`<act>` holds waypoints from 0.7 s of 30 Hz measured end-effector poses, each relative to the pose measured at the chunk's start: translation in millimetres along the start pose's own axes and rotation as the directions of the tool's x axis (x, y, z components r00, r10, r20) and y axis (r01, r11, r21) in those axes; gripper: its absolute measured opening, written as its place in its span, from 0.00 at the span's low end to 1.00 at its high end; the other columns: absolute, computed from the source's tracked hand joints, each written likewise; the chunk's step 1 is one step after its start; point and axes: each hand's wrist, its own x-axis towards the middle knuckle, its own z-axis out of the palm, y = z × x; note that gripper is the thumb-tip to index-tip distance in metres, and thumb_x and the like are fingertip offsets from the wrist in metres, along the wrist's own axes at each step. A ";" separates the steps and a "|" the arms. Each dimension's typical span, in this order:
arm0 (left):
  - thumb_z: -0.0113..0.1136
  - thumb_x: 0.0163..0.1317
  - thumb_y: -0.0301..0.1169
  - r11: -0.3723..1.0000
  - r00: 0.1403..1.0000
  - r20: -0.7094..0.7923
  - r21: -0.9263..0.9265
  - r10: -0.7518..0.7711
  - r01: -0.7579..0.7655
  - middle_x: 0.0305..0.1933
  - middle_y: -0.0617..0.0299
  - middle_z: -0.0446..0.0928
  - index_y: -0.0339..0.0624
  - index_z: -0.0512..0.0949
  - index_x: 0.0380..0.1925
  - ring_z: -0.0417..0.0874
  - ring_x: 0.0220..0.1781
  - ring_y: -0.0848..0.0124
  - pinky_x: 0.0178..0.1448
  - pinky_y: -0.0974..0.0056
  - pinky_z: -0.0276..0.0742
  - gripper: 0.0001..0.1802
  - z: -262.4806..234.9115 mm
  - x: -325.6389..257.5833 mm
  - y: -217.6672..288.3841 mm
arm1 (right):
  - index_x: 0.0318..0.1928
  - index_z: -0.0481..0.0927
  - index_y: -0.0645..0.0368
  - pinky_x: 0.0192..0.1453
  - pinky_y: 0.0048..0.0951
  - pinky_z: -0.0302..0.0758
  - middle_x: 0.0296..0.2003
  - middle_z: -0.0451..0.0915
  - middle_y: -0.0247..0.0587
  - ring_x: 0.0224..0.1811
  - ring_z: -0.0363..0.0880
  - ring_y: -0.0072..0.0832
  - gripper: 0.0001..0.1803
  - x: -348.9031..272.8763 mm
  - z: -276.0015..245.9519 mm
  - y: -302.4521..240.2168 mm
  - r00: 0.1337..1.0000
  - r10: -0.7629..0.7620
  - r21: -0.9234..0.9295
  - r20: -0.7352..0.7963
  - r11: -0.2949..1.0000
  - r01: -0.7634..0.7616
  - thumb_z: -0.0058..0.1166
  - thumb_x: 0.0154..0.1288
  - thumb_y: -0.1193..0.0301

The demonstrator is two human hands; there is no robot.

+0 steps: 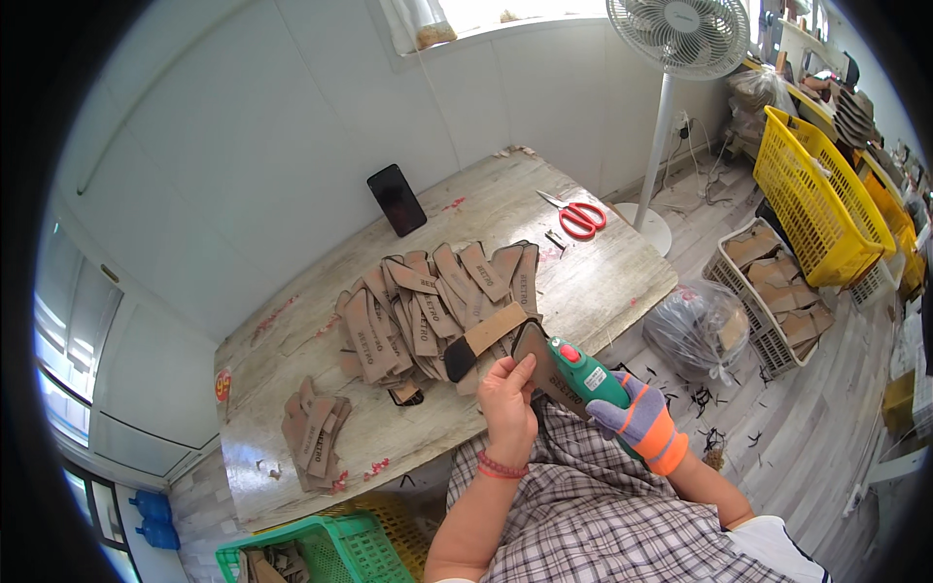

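Observation:
My bare left hand pinches a flat brown piece with a dark edge, near the table's front edge. In my right hand, which wears a grey and orange glove, is a green handheld power tool with a red button. Its front end meets the held piece; the working tip is hidden. Just beyond my left hand, a tan strip with a black end lies across a heap of similar brown printed pieces. A smaller stack of brown pieces sits at the table's left.
The worn table also bears a black phone and red-handled scissors. A green crate stands below left. On the right are a fan, a yellow basket, a filled plastic bag and black floor scraps.

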 end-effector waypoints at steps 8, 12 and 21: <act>0.63 0.59 0.21 0.990 1.000 0.026 0.139 0.015 -0.018 0.35 0.64 0.81 0.37 0.79 0.35 0.80 0.34 0.79 0.38 0.74 0.74 0.04 -7.8 -9.4 3.4 | 0.55 0.73 0.64 0.27 0.16 0.70 0.32 0.80 0.30 0.24 0.73 0.13 0.29 1.0 -4.0 1.2 0.999 -0.002 0.003 0.035 1.000 0.002 0.68 0.58 0.62; 0.62 0.61 0.21 0.972 0.990 0.043 0.193 0.131 -0.137 0.35 0.64 0.81 0.34 0.79 0.37 0.79 0.34 0.80 0.39 0.75 0.73 0.05 -11.3 -6.4 8.6 | 0.55 0.72 0.64 0.26 0.16 0.69 0.31 0.80 0.30 0.23 0.72 0.12 0.29 1.0 -7.3 3.8 0.999 0.005 -0.016 0.054 1.000 -0.004 0.68 0.58 0.62; 0.59 0.64 0.23 0.906 0.973 0.148 0.362 0.176 -0.219 0.33 0.68 0.79 0.33 0.79 0.36 0.75 0.33 0.83 0.39 0.76 0.72 0.04 -12.3 -2.8 35.4 | 0.54 0.74 0.63 0.25 0.16 0.69 0.29 0.80 0.29 0.22 0.72 0.12 0.29 -1.8 -11.5 -1.3 0.995 0.007 -0.058 0.096 0.998 -0.002 0.68 0.57 0.61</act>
